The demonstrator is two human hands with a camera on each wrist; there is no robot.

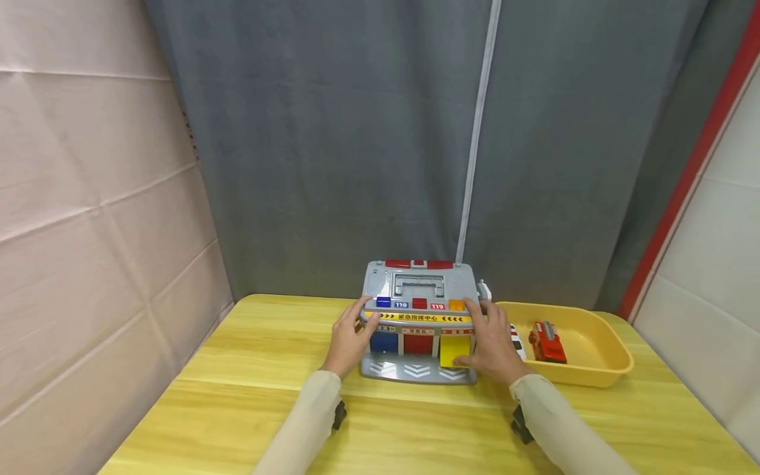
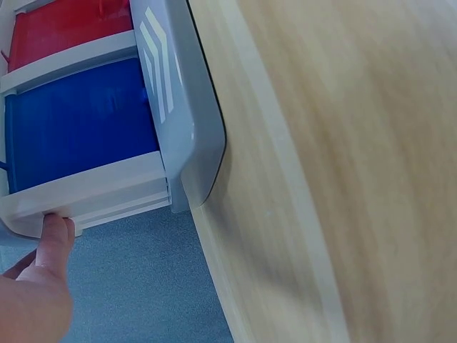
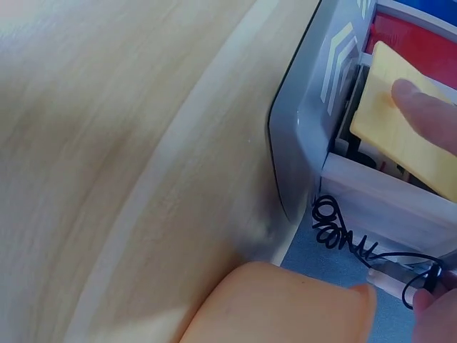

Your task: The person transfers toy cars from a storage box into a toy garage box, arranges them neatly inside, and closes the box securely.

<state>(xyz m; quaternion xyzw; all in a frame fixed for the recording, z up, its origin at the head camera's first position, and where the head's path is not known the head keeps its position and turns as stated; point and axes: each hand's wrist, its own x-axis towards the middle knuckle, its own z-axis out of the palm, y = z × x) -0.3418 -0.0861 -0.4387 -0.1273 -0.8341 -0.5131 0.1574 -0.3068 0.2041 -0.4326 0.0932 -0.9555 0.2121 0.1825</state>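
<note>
A grey toy garage (image 1: 418, 277) stands on the table, with a folded handle on its roof. Its front has a blue door (image 2: 82, 121), a red door (image 1: 418, 344) and a yellow door (image 3: 385, 107). My left hand (image 1: 349, 340) holds the roof's left front corner, thumb at the front edge. At the right side, my right hand (image 1: 495, 343) grips the garage with its index finger by the orange button (image 1: 456, 305). Its thumb presses the yellow door, which tilts outward; something white and dark shows behind it in the right wrist view.
A yellow tray (image 1: 600, 376) stands to the right, holding a red toy vehicle (image 1: 547, 343) and a partly hidden white toy vehicle (image 1: 518, 342). A coiled black cord (image 3: 335, 225) hangs on the garage's right side. Behind the table (image 1: 279, 343) hangs a grey curtain (image 1: 332, 165).
</note>
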